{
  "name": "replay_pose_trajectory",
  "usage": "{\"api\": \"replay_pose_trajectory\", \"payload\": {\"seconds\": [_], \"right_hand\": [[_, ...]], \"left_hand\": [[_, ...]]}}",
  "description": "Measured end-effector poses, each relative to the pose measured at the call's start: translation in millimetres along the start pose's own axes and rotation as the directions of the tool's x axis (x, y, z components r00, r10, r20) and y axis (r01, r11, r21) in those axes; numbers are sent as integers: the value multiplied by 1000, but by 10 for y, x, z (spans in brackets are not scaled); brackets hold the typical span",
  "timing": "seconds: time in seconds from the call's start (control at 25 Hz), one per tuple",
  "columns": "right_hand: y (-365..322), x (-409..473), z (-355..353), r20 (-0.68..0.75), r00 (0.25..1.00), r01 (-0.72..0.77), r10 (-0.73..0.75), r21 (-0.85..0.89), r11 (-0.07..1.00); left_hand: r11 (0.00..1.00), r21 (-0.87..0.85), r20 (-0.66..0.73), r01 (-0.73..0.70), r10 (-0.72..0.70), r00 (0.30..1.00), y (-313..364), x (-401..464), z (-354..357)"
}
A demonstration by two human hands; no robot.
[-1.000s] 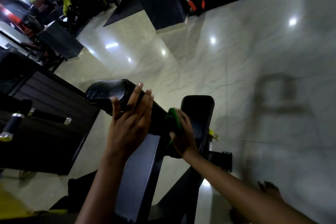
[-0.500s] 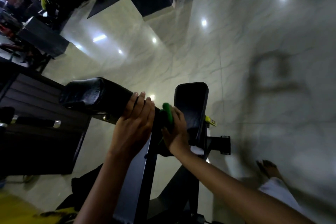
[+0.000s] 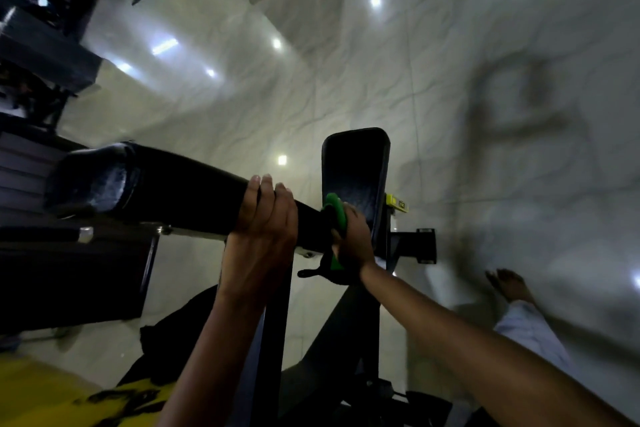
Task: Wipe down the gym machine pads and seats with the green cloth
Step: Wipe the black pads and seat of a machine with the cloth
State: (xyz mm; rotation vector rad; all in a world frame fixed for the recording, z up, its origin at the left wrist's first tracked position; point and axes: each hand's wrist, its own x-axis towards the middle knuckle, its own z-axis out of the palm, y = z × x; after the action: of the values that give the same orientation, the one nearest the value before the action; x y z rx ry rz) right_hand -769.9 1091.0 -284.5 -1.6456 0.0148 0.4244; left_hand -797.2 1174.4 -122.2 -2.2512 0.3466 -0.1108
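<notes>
A long black back pad [image 3: 166, 191] of the gym machine runs from the left to the middle of the view. My left hand [image 3: 263, 225] grips its near end, with the fingers curled over the top. Just to the right, my right hand [image 3: 353, 239] holds the green cloth [image 3: 336, 215] against the pad's end. Behind the cloth stands the smaller black seat pad [image 3: 356, 170], upright and narrow.
The machine's dark frame [image 3: 273, 340] drops below the pads, with a yellow tag [image 3: 396, 204] and a black bracket [image 3: 424, 244] at the right. A weight stack [image 3: 52, 253] stands at the left. Glossy pale tile floor [image 3: 381, 62] lies beyond. My bare foot [image 3: 509, 284] is at the lower right.
My left hand went from lying flat on the pad to curling over its near end. The right hand with the cloth stays at the pad's end. The view has tilted down and closer.
</notes>
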Motion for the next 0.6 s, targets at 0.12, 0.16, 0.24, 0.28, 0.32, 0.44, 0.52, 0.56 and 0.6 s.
{"api": "replay_pose_trajectory", "payload": {"seconds": [0.12, 0.16, 0.24, 0.28, 0.32, 0.44, 0.52, 0.56, 0.6], "right_hand": [[186, -66, 88, -14, 997, 74, -74, 3, 997], [276, -22, 69, 10, 999, 47, -47, 17, 999], [360, 146, 13, 35, 993, -115, 113, 44, 992], [374, 167, 11, 34, 988, -155, 154, 42, 987], [393, 151, 30, 24, 992, -126, 125, 39, 991], [524, 41, 96, -1, 999, -34, 34, 34, 999], [596, 142, 45, 15, 989, -148, 147, 74, 986], [617, 200, 30, 10, 983, -182, 182, 80, 980], [643, 240, 36, 10, 983, -183, 183, 57, 981]], "left_hand": [[1000, -5, 36, -2, 3, 999, 95, 24, 94], [1000, -14, 54, -6, 6, 999, 132, 24, 121], [999, -37, 80, -7, 10, 997, 203, 19, 149], [999, -51, 90, -1, 5, 996, 234, 20, 150], [998, -61, 100, 6, 0, 995, 263, 38, 164], [998, -59, 172, 0, 10, 985, 346, 77, 191], [999, -47, 179, 1, 8, 984, 392, 84, 214], [999, -36, 178, 4, 3, 984, 405, 92, 225], [1000, -27, 181, 2, 2, 984, 416, 105, 240]]}}
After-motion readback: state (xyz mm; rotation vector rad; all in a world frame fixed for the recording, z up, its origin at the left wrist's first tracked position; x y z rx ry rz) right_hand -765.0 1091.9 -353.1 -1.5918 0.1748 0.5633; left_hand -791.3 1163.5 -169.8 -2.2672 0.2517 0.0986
